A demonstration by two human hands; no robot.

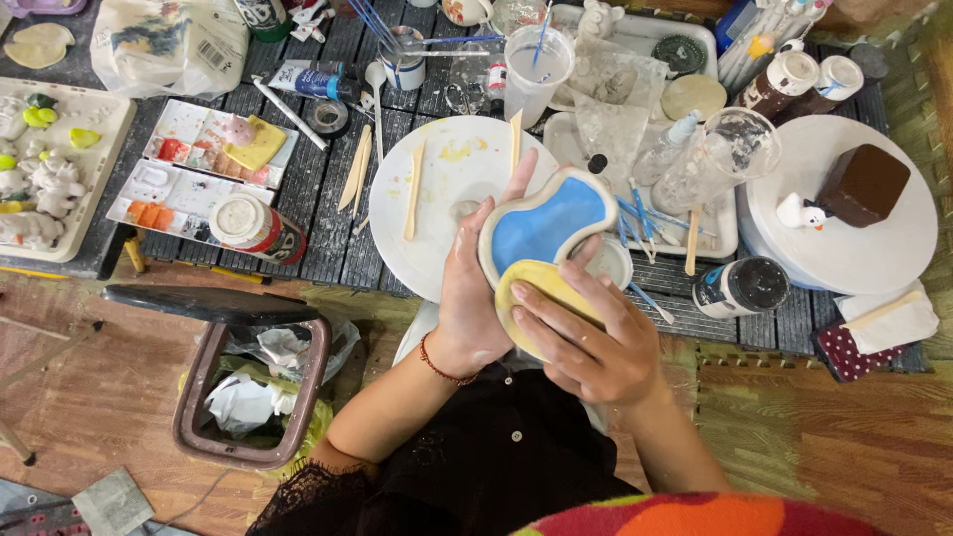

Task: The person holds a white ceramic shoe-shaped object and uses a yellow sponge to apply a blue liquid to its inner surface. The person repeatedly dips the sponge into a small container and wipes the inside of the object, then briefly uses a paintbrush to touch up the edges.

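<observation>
Head view: a wavy dish (544, 248), blue in its far lobe and yellow in its near one, is held above the table's near edge. The left hand (469, 288) is wrapped round its left rim, fingers half curled behind it. The right hand (586, 333) is laid on the yellow lobe, fingers nearly straight and pressed flat. Just beyond, a white plate (447, 189) is seen. A red-labelled jar (260, 228) lies to the left, a black-labelled bottle (740, 288) to the right. A white bag (169, 45) with a barcode sits far left.
</observation>
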